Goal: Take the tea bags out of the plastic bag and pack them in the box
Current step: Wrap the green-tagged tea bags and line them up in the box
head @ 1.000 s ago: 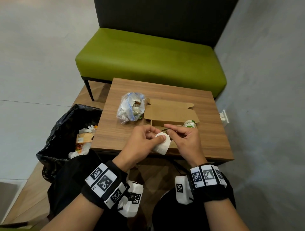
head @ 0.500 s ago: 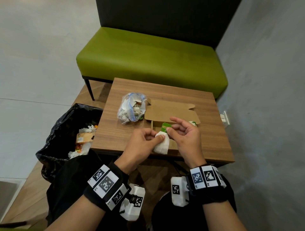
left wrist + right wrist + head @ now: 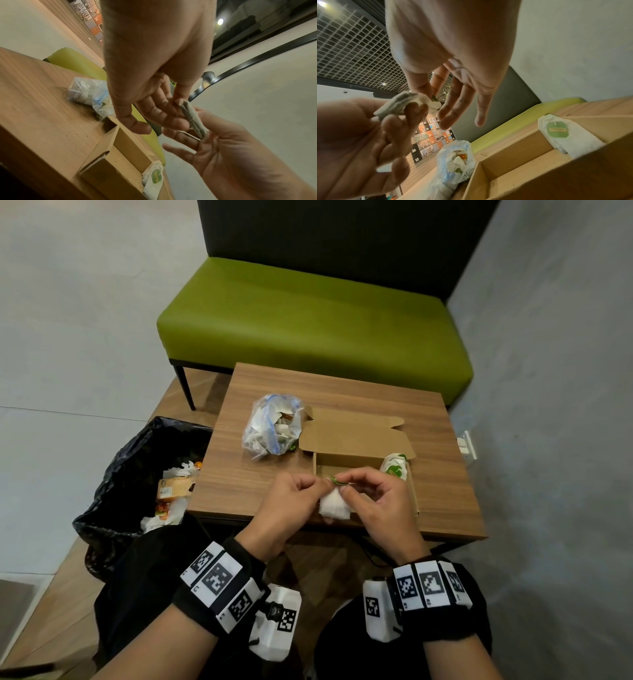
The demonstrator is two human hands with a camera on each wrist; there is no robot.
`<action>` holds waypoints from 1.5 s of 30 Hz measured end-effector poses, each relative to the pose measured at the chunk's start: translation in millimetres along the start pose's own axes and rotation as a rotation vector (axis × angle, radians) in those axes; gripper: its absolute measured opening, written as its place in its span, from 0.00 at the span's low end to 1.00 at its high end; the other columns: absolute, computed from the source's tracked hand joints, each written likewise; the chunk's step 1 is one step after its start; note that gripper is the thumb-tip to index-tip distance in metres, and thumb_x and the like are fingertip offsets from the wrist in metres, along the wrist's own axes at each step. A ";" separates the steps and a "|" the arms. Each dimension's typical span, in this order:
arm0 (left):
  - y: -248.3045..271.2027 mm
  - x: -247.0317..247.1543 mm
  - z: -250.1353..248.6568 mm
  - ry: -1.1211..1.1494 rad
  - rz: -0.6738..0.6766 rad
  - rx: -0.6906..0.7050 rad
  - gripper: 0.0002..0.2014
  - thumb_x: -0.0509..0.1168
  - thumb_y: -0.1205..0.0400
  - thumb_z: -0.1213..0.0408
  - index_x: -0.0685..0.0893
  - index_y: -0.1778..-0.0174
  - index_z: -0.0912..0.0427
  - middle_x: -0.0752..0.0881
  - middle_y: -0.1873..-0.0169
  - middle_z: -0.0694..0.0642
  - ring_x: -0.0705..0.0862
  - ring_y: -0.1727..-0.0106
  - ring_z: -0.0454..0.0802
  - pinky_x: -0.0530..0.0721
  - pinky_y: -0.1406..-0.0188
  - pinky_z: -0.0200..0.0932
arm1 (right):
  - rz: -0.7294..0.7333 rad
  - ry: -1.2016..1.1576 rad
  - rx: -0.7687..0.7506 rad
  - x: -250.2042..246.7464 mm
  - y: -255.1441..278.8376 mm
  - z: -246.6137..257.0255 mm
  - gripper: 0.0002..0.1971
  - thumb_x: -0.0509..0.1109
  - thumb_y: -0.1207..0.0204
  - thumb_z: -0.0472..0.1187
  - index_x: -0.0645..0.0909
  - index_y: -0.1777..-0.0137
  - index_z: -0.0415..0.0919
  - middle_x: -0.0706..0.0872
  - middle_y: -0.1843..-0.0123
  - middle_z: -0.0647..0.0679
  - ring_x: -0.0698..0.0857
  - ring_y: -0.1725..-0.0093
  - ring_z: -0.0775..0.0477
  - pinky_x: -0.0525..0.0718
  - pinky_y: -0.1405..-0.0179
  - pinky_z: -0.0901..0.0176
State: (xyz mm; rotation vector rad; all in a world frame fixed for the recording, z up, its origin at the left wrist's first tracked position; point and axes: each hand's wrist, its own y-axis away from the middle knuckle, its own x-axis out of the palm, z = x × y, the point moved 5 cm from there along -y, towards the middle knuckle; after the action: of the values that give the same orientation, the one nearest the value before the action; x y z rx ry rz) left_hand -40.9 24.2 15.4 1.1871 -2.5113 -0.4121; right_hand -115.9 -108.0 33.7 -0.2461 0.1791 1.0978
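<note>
Over the open cardboard box, my left hand holds a folded white tea bag between thumb and fingers. My right hand pinches that bag's green tag with thumb and forefinger, its other fingers spread. From the left wrist, the tea bag shows edge-on in my left fingers. From the right wrist, the same tea bag sits in the left hand. Other tea bags stand in the box's right end. The clear plastic bag with more tea bags lies left of the box.
The box's lid flap lies open toward the back of the small wooden table. A black bin bag with rubbish stands at the table's left. A green bench is behind, a grey wall on the right.
The green tag, held up above the tea bag half a second ago, now lies low over the bag's top between both hands. Both hands stay over the box's front.
</note>
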 end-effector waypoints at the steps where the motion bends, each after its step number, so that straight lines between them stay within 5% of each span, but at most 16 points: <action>1: 0.1 0.6 0.3 0.017 0.004 -0.019 0.12 0.65 0.14 0.65 0.90 0.57 0.66 0.90 0.65 0.63 0.87 0.69 0.52 0.86 0.68 0.40 | -0.001 0.021 0.003 -1.1 -0.1 -0.1 0.10 0.75 0.25 0.27 0.90 0.50 0.42 0.92 0.52 0.53 0.89 0.50 0.56 0.86 0.47 0.63; 6: -1.6 2.2 0.2 0.028 0.039 -0.011 0.13 0.65 0.14 0.59 0.90 0.52 0.65 0.92 0.59 0.65 0.89 0.63 0.53 0.87 0.62 0.43 | -0.007 0.028 0.009 -4.3 -1.1 0.5 0.10 0.75 0.26 0.27 0.91 0.51 0.41 0.93 0.52 0.52 0.90 0.51 0.55 0.87 0.49 0.63; 10: -4.6 -0.2 0.2 -0.055 0.059 0.053 0.09 0.69 0.17 0.66 0.88 0.45 0.68 0.92 0.55 0.65 0.91 0.57 0.52 0.89 0.59 0.43 | -0.009 -0.067 0.039 -8.3 -2.3 2.0 0.10 0.74 0.26 0.25 0.90 0.50 0.39 0.93 0.52 0.48 0.91 0.52 0.50 0.88 0.53 0.60; 14: -5.5 2.8 -4.2 -0.165 0.082 0.177 0.07 0.68 0.16 0.69 0.88 0.47 0.67 0.92 0.58 0.64 0.90 0.61 0.49 0.87 0.63 0.39 | 0.023 -0.119 0.131 -11.1 -8.8 -0.3 0.14 0.78 0.27 0.29 0.88 0.44 0.41 0.91 0.54 0.47 0.90 0.57 0.52 0.88 0.55 0.61; 19: -5.9 9.5 -3.0 -0.200 0.136 0.182 0.10 0.70 0.18 0.66 0.87 0.42 0.64 0.93 0.55 0.60 0.92 0.54 0.52 0.91 0.54 0.46 | 0.050 0.016 0.170 -19.1 -18.1 -5.1 0.11 0.79 0.27 0.31 0.90 0.51 0.48 0.93 0.56 0.47 0.89 0.57 0.42 0.90 0.51 0.49; 23: -10.9 10.1 0.6 -0.320 0.097 0.223 0.08 0.74 0.21 0.66 0.89 0.46 0.58 0.93 0.56 0.53 0.92 0.55 0.47 0.91 0.51 0.48 | 0.072 0.075 0.148 -25.9 -22.3 -2.0 0.11 0.79 0.27 0.31 0.90 0.55 0.49 0.92 0.57 0.51 0.87 0.60 0.53 0.87 0.57 0.60; 28: -22.8 14.6 5.5 -0.348 0.024 0.227 0.06 0.76 0.22 0.66 0.90 0.50 0.57 0.93 0.60 0.52 0.92 0.59 0.49 0.91 0.52 0.53 | 0.141 0.273 0.138 -36.4 -30.9 -3.0 0.08 0.79 0.28 0.33 0.89 0.57 0.48 0.90 0.60 0.52 0.85 0.61 0.58 0.84 0.59 0.62; 34: -44.2 19.2 24.1 -0.713 0.061 0.102 0.25 0.77 0.24 0.54 0.80 0.30 0.47 0.83 0.37 0.41 0.86 0.46 0.43 0.88 0.42 0.47 | 0.073 0.454 0.149 -72.5 -48.5 -10.7 0.06 0.78 0.26 0.34 0.91 0.55 0.46 0.88 0.60 0.55 0.80 0.67 0.66 0.78 0.68 0.67; 38: -43.6 22.1 30.4 -0.883 0.097 0.049 0.21 0.72 0.19 0.58 0.79 0.29 0.49 0.84 0.38 0.49 0.84 0.39 0.47 0.84 0.35 0.48 | -0.017 0.680 0.180 -102.5 -62.2 -36.9 0.10 0.78 0.26 0.35 0.87 0.60 0.54 0.84 0.60 0.56 0.78 0.63 0.58 0.77 0.62 0.57; 45: -48.1 19.8 39.4 -0.993 0.122 0.076 0.18 0.71 0.18 0.56 0.82 0.32 0.49 0.85 0.39 0.46 0.84 0.44 0.42 0.85 0.39 0.42 | 0.259 0.730 0.391 -111.1 -64.3 -74.9 0.07 0.79 0.26 0.34 0.90 0.56 0.49 0.87 0.63 0.55 0.82 0.63 0.57 0.78 0.62 0.63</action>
State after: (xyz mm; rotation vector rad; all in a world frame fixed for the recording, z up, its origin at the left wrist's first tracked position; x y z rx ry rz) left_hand -35.9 -16.1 -35.7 0.9715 -3.4100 -1.0971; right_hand -109.5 -252.1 -1.8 -0.2667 1.0902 1.1628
